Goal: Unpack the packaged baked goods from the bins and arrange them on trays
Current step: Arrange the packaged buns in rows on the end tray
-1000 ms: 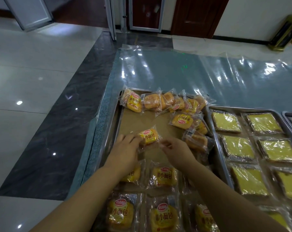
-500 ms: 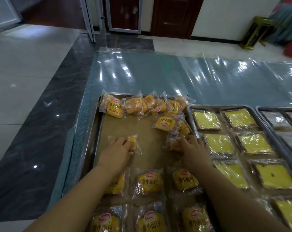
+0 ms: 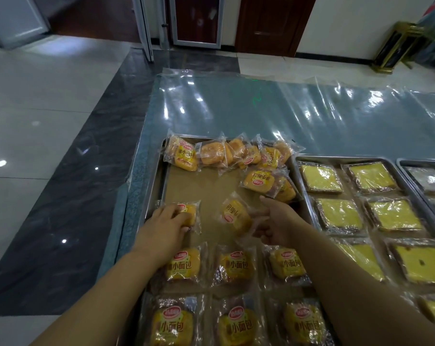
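Tiled floor, with a clear plastic sheet point(image 3: 261, 108) spread on it and metal trays on the sheet; we look down at our two bare arms.

Nearest us, two neat rows of wrapped buns point(image 3: 232, 267) fill the close end of the left tray point(image 3: 146, 203). Their labels read 小面包 in dark characters, with a red oval brand logo above that we cannot read.

Just past those rows, our left hand point(image 3: 165, 227) lies fingers down on one bun point(image 3: 189, 214) at the tray's left edge, pressing or gripping it; which one we cannot tell. Our right hand point(image 3: 277, 224) pinches the wrapper edge of a second bun point(image 3: 236, 214), tilted, its long axis running diagonally away and left, label upside down to us. This bun lies left of the right hand, between both hands, over bare brown liner. We judge it goes next in the third row, beside the left-hand bun.

Farther out, a loose pile point(image 3: 236, 156) of buns crowds the far edge. On the right, the next tray point(image 3: 301, 181) holds flat yellow cake slices point(image 3: 338, 213), wrapped, no writing readable.
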`<state>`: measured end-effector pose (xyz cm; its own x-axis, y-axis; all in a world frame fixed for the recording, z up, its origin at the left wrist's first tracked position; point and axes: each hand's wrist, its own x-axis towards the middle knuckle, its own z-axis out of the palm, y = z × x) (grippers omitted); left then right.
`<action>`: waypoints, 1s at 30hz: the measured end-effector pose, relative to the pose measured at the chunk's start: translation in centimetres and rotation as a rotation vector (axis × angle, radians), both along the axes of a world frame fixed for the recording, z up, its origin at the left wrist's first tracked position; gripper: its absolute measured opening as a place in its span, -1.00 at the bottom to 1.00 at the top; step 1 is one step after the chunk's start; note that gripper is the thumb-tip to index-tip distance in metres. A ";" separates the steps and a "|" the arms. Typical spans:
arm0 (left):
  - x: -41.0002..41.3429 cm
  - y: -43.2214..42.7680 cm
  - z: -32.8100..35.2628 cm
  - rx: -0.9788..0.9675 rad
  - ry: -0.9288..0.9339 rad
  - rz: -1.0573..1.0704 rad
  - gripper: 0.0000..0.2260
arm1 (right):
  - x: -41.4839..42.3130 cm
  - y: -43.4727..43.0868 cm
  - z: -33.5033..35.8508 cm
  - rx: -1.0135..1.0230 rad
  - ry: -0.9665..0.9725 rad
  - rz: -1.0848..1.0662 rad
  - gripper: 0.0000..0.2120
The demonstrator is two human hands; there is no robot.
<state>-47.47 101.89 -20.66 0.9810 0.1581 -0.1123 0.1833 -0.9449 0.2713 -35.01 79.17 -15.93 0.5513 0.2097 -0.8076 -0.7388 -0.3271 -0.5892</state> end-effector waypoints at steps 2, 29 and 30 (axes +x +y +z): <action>0.0 -0.1 -0.1 -0.005 -0.002 0.002 -0.72 | 0.0 -0.2 -0.7 -0.012 -0.005 -0.024 -0.48; 0.3 -0.6 -0.4 0.062 -0.036 0.030 -0.68 | -0.4 1.2 -2.3 -0.598 -1.226 0.834 -0.77; 0.4 -0.7 -0.4 0.062 -0.041 0.024 -0.68 | -0.1 1.3 -2.6 -0.570 -1.223 0.969 -0.68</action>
